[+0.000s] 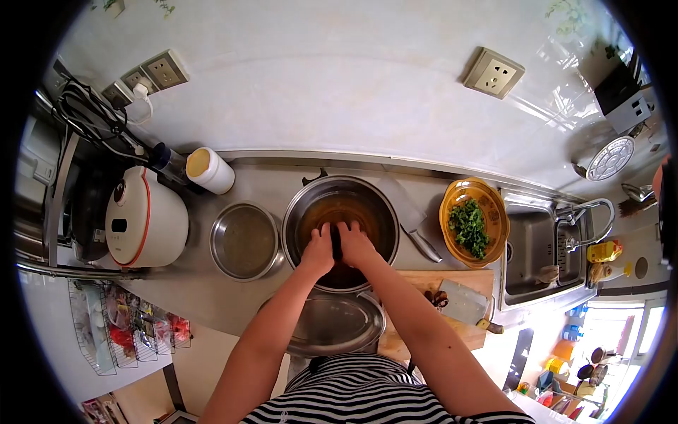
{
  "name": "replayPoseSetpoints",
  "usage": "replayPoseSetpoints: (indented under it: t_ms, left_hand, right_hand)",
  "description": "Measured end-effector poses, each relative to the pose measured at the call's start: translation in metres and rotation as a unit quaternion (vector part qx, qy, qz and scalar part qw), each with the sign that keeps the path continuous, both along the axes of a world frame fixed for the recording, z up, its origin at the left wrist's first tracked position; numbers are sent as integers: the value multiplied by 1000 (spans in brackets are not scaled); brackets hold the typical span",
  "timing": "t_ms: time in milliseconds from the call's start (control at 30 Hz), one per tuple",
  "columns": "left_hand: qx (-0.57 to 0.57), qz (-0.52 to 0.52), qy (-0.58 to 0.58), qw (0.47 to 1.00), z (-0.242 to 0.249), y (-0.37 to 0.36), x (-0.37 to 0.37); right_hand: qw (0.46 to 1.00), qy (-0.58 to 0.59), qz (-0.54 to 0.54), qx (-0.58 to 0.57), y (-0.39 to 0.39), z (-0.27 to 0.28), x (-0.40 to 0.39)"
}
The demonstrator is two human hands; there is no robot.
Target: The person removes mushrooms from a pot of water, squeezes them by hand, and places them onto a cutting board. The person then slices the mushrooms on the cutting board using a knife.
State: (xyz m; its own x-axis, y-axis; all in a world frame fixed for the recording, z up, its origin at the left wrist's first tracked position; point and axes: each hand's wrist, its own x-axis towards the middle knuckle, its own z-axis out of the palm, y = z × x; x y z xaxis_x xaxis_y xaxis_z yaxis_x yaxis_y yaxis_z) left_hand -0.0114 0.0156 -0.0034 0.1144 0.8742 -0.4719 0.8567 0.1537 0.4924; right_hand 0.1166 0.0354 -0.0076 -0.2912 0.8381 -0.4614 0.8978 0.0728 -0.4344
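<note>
Both my hands are inside a large steel bowl (387, 205) of brownish liquid (332, 210), fingers bent and close together. My left hand (319, 251) and my right hand (356, 244) press from either side on a dark, soft-looking piece (336, 242); I cannot tell its kind. To the right, dark brown pieces (436, 299) lie on a wooden cutting board (417, 279) beside a cleaver (462, 304). An oval metal tray (332, 326) sits under my forearms, in front of the bowl. A smaller steel bowl (244, 240) with cloudy liquid stands at the left.
An amber bowl (503, 222) of chopped greens (469, 230) stands right of a knife with a metal handle (422, 244). Farther right is a sink (528, 283) with a faucet (592, 208). A white rice cooker (145, 222) and a white canister (210, 171) occupy the left.
</note>
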Motion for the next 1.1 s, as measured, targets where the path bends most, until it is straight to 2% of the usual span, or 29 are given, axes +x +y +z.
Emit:
replayPoseSetpoints:
  t_ms: [133,200,233,300,333,367,400,433,467,500,533,600,633,700,733,800,833,900,933,1033,1067,1100]
  left_hand:
    - [83,16,-66,994,-27,-16,5]
    - [99,38,-147,983,-33,-18,6]
    - [100,37,-146,983,-34,-18,5]
    - [41,139,-282,949,-29,-19,4]
    - [42,138,-280,949,-23,-18,6]
    - [-57,255,-372,891,-17,-18,9]
    - [-154,363,-451,801,-10,-18,12]
    - [-153,362,-451,801,-6,-18,13]
    - [-169,400,-453,779,-3,-18,14]
    - [-183,437,-454,755,-2,-17,16]
    - [-183,437,-454,755,-3,-18,19]
    - [-103,490,-456,736,-12,-20,29]
    - [-103,490,-456,736,-20,-22,32]
    - [44,481,-432,762,-30,-25,40]
    - [44,481,-432,762,-30,-25,43]
    - [148,432,-334,825,-23,-27,48]
    - [149,433,-334,824,-13,-27,50]
    - [248,322,-258,876,3,-28,52]
    - [249,324,-258,876,6,-29,52]
    - [338,231,-226,884,17,-27,54]
    - [339,233,-226,883,23,-28,56]
    - [355,236,-219,878,28,-28,59]
  right_hand:
    - [999,27,-33,10,-18,-17,5]
    - [991,107,-77,28,-22,-19,10]
    - [991,108,-78,29,-21,-18,13]
    - [976,180,-125,14,-20,-16,19]
    - [975,181,-126,14,-20,-13,19]
    - [958,222,-178,-26,-20,-11,19]
    - [935,262,-229,-67,-20,-10,18]
    - [935,262,-230,-67,-21,-10,17]
    - [871,346,-316,-146,-21,-11,15]
    - [786,422,-394,-221,-21,-8,12]
    - [786,423,-394,-220,-20,-4,11]
    - [712,448,-462,-281,-20,2,10]
    - [712,449,-461,-280,-20,2,10]
    - [677,463,-477,-315,-20,2,10]
    - [677,463,-477,-316,-20,2,10]
    - [633,488,-488,-351,-21,5,8]
    - [634,487,-487,-352,-21,14,8]
    - [649,497,-469,-334,-21,31,8]
    - [650,496,-468,-335,-20,27,10]
    - [577,567,-465,-359,-18,1,13]
    - [579,567,-464,-359,-18,-8,11]
    - [546,608,-456,-353,-17,-14,9]
